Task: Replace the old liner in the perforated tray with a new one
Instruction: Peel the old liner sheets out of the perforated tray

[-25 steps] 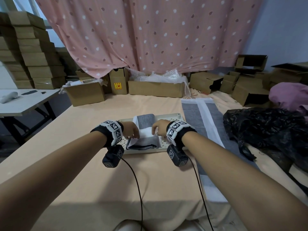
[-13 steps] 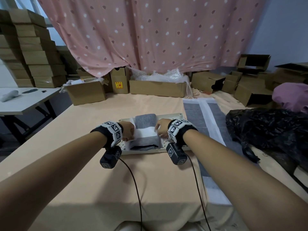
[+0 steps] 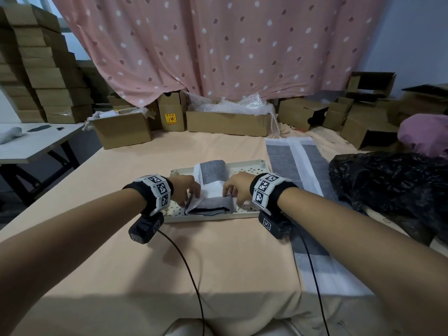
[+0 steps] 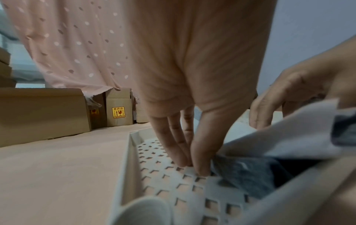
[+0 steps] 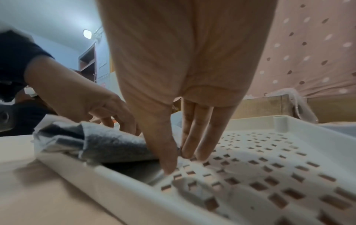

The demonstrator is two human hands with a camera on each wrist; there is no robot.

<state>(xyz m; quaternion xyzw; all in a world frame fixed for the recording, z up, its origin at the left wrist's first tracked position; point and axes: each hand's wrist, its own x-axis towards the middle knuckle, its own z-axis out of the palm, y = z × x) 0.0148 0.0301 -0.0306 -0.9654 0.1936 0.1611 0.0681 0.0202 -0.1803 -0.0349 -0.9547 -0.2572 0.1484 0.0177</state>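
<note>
Liner (image 3: 210, 197): grey felt with white borders, folded into a narrow bundle, lying across the middle of the tray (image 3: 252, 170) on the peach bed sheet (image 3: 218, 258). Tray cream plastic, floor pierced with small square holes, low rim, corner posts. Left hand (image 3: 185, 191) at the bundle's left edge, thumb and straight fingers (image 4: 177, 146) pressed together, pinching the cloth there. Right hand (image 3: 236, 187) at the right edge, likewise pinching, fingertips down on the tray floor. Second liner (image 3: 298, 166) spread flat just right of the tray, seen only from the head view, as was a black bag (image 3: 392, 185) further right. Holes and layered folds shown close only by the wrist views. Yellow label (image 4: 118, 112) on a far carton (image 3: 172, 112), Chinese print and a red glass mark; characters too blurred to read with confidence.
</note>
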